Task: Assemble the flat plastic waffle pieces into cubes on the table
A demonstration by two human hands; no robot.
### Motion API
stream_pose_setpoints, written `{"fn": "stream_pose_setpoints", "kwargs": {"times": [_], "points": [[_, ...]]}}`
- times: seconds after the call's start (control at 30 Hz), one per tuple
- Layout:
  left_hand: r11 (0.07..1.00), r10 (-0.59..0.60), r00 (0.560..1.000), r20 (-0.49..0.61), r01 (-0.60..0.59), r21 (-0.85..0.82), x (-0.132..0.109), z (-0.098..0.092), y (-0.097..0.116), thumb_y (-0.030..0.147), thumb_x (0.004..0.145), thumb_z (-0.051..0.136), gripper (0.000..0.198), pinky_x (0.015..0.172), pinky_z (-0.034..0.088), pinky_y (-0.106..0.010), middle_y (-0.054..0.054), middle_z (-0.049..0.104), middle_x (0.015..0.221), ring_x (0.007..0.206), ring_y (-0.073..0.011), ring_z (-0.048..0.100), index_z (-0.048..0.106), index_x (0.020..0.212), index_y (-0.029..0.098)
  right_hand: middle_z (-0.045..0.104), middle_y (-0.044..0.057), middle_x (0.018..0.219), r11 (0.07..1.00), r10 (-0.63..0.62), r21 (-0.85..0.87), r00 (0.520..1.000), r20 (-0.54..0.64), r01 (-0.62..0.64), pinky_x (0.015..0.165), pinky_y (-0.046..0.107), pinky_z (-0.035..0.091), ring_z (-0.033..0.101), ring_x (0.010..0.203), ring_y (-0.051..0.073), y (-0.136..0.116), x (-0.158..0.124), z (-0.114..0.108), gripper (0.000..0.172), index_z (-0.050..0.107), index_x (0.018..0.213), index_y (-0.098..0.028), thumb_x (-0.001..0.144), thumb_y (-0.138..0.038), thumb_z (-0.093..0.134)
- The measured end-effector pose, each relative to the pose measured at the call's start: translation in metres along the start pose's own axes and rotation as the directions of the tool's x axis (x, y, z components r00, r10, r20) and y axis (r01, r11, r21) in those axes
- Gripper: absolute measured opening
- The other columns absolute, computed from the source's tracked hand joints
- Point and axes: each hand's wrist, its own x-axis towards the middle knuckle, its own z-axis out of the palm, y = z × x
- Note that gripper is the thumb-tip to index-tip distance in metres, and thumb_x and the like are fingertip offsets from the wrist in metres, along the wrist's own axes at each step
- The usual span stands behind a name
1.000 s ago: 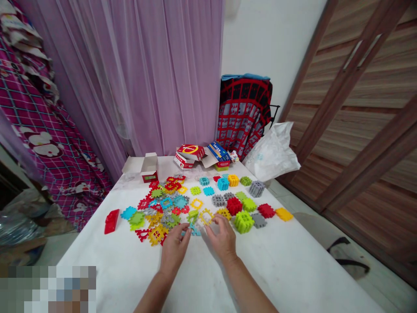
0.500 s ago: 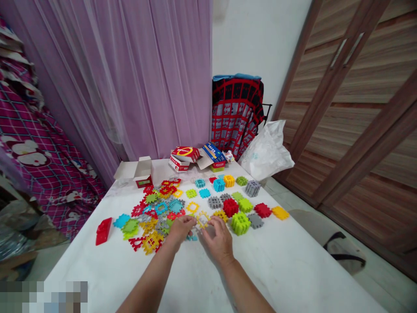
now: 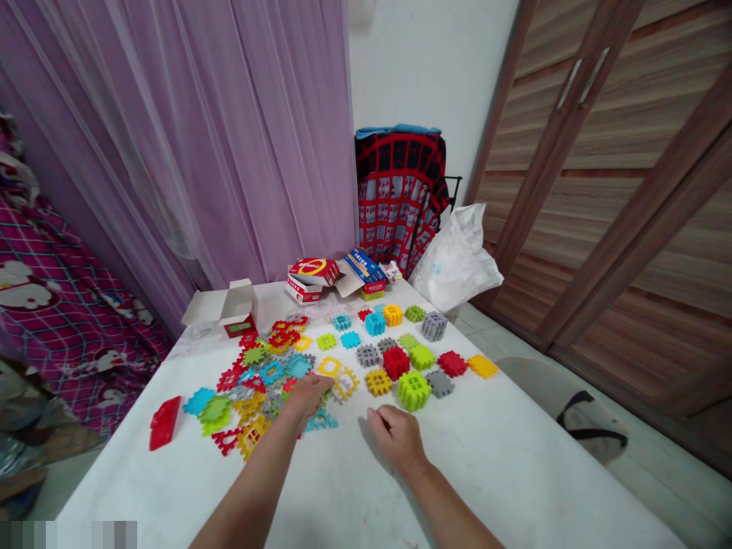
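My left hand [image 3: 309,395] is closed, its fingertips pinching the edge of a yellow open-frame toothed building piece [image 3: 346,383], which stands tilted just above the table. A second yellow frame piece [image 3: 328,367] lies right behind it. Under and beside my left wrist is a light blue toothed piece [image 3: 322,420]. My right hand [image 3: 397,436] is curled closed over the bare table, apart from the yellow piece, with nothing showing in its fingers. Beyond it stand a bright green toothed cube [image 3: 414,390] and a yellow block [image 3: 378,382].
A loose heap of red, yellow, grey and blue toothed pieces [image 3: 268,371] spreads on the left. Assembled blocks, among them a red one [image 3: 396,363], stand on the right. Opened boxes [image 3: 239,309] and a white bag [image 3: 454,259] are at the back. A red part [image 3: 165,423] lies far left.
My right hand has let go of the yellow frame piece and drawn back toward me, its fingers curling in. The left hand keeps the piece. The view has shifted slightly right.
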Motion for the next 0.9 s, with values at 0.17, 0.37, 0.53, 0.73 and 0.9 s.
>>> {"fn": "stream_pose_setpoints", "kwargs": {"times": [0.17, 0.37, 0.53, 0.73, 0.9], "points": [[0.999, -0.038, 0.998, 0.048, 0.038, 0.007, -0.001, 0.019, 0.004, 0.045, 0.077, 0.066, 0.027, 0.039, 0.017, -0.019, 0.011, 0.030, 0.040, 0.036, -0.0061, 0.025, 0.062, 0.079, 0.019, 0.043, -0.005, 0.048, 0.994, -0.079, 0.055, 0.972, -0.220, 0.093, 0.051, 0.022, 0.032, 0.040, 0.046, 0.008, 0.016, 0.015, -0.036, 0.043, 0.045, 0.052, -0.021, 0.094, -0.026, 0.049], [0.999, -0.044, 0.997, 0.070, 0.043, 0.014, 0.001, 0.030, 0.007, 0.048, 0.076, 0.064, 0.029, 0.039, 0.017, -0.020, 0.013, 0.028, 0.040, 0.037, -0.0061, 0.024, 0.057, 0.078, 0.020, 0.051, -0.002, 0.047, 0.955, 0.296, 0.127, 0.841, -0.453, -0.268, 0.050, 0.023, 0.037, 0.044, 0.045, 0.011, 0.065, 0.029, -0.073, 0.048, 0.049, 0.053, -0.021, 0.091, -0.049, 0.049], [0.997, -0.076, 0.992, 0.104, 0.072, 0.038, 0.009, 0.041, 0.011, 0.056, 0.071, 0.065, 0.037, 0.040, 0.014, -0.022, 0.014, 0.027, 0.041, 0.035, -0.0057, 0.021, 0.055, 0.079, 0.021, 0.052, -0.001, 0.045, 0.843, 0.537, 0.249, 0.732, -0.418, -0.476, 0.050, 0.025, 0.038, 0.045, 0.046, 0.013, 0.105, 0.025, -0.086, 0.057, 0.051, 0.051, -0.020, 0.084, -0.066, 0.048], [0.993, -0.099, 0.982, 0.158, 0.088, 0.081, 0.018, 0.051, 0.016, 0.057, 0.065, 0.071, 0.041, 0.042, 0.014, -0.021, 0.013, 0.030, 0.041, 0.035, -0.0049, 0.022, 0.051, 0.068, 0.022, 0.052, 0.000, 0.045, 0.801, 0.597, 0.267, 0.677, -0.431, -0.536, 0.053, 0.026, 0.038, 0.046, 0.048, 0.014, 0.115, 0.026, -0.086, 0.060, 0.053, 0.052, -0.020, 0.083, -0.071, 0.045], [0.991, -0.098, 0.982, 0.164, 0.081, 0.109, 0.029, 0.053, 0.022, 0.055, 0.068, 0.072, 0.042, 0.041, 0.020, -0.020, 0.011, 0.037, 0.044, 0.036, -0.0043, 0.028, 0.050, 0.065, 0.020, 0.055, 0.001, 0.047, 0.876, 0.477, 0.136, 0.792, -0.381, -0.462, 0.053, 0.026, 0.038, 0.045, 0.047, 0.013, 0.107, 0.029, -0.079, 0.061, 0.049, 0.049, -0.021, 0.084, -0.070, 0.043]]}}
